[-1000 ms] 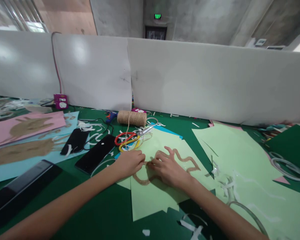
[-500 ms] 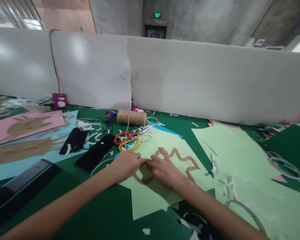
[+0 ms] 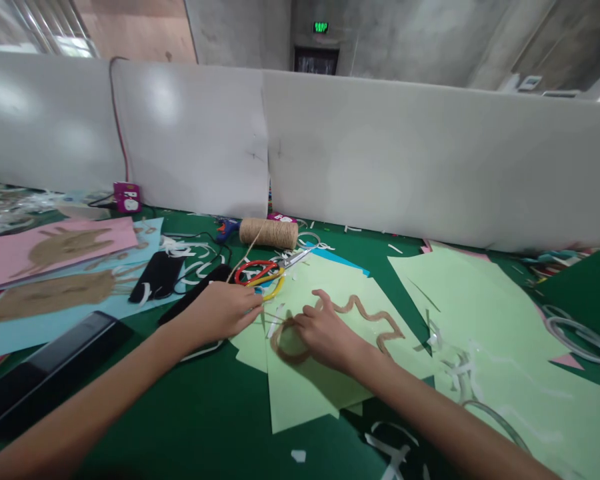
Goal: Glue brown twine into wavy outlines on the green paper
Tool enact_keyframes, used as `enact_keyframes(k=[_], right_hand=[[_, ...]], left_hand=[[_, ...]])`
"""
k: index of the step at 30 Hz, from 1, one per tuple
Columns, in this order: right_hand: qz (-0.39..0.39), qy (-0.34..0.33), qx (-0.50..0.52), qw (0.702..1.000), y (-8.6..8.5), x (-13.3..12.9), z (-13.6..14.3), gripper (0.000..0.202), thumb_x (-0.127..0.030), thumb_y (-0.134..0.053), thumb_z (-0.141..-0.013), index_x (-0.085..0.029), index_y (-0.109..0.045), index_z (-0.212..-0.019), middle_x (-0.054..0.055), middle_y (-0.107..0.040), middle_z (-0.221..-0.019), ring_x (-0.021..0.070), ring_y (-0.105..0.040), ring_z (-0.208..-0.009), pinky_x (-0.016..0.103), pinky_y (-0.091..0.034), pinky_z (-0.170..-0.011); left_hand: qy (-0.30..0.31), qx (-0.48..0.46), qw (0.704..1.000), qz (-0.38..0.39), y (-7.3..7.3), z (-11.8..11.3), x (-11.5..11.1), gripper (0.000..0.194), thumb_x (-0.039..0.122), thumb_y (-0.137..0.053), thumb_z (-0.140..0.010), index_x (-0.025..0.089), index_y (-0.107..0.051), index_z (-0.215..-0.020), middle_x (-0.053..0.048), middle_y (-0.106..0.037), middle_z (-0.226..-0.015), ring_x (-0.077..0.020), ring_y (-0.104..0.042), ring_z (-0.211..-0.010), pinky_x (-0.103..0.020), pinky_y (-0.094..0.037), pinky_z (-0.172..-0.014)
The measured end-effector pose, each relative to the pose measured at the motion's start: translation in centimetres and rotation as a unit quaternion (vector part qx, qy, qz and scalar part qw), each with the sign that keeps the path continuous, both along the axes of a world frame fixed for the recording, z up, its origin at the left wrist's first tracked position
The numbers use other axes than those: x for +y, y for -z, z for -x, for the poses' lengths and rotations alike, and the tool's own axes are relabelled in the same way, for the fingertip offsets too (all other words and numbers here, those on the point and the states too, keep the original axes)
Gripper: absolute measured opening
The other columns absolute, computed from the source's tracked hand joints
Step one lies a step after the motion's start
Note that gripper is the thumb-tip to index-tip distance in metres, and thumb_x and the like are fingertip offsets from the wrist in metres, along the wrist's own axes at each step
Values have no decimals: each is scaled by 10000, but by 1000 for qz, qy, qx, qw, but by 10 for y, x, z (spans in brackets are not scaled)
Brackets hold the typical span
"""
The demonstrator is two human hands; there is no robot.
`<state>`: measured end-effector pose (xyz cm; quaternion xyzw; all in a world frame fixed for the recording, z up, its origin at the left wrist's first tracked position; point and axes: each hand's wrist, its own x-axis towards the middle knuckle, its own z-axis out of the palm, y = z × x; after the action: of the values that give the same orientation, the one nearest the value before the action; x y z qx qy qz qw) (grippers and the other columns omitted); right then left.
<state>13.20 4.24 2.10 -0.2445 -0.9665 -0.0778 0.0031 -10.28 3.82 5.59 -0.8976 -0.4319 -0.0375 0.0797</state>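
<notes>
Twine outline on green sheet, both hands at work

The twine outline [image 3: 390, 319] lies on a pale green sheet [image 3: 297, 397], which rests on the green desk [image 3: 200, 413]. The outline is a brown band with fine lines along its length, as of strands laid side by side. It forms a rounded loop on its left and runs through wavy bends to an angular corner on its right.

The left hand [image 3: 230, 308], off the sheet's left edge, has fingers and thumb drawn together, pinching a thin strand [image 3: 245, 255] of twine. The right hand [image 3: 327, 333] has its fingertips on the outline beside the loop; whether they grip or only press cannot be told.

The twine spool [image 3: 269, 234] lies on its side behind scissors [image 3: 257, 268] with red and yellow handles.

Markings: a purple box [image 3: 127, 197] bears white characters, one apparently a "P", the rest unclear. The characters on the lit green sign [image 3: 321, 27] are illegible.

Obscured: the right hand covers the middle of the outline; the left arm and hand hide part of a black phone [image 3: 193, 295]. Both forearms run out of frame.
</notes>
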Motion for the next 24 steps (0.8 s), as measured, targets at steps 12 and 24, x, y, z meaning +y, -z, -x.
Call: enact_keyframes(k=[12, 24], right_hand=[[47, 35, 21, 998, -4, -1, -1, 233, -33, -480, -722, -142, -660, -823, 84, -672, -829, 212, -539, -846, 544, -85, -1033], [51, 23, 25, 998, -3, 5, -1, 226, -56, -477, -769, -155, -646, -881, 51, -672, -806, 199, -545, -847, 547, 6, -1050]], left_hand=[[-241, 126, 955, -118, -31, 90, 32, 388, 413, -368, -925, 167, -611, -751, -97, -636, -731, -231, -580, -705, -270, -307, -566], [31, 25, 996, 84, 17, -38, 5, 164, 275, -492, -902, 169, -606, -953, -47, -625, -866, -196, -571, -830, -294, -403, -706]])
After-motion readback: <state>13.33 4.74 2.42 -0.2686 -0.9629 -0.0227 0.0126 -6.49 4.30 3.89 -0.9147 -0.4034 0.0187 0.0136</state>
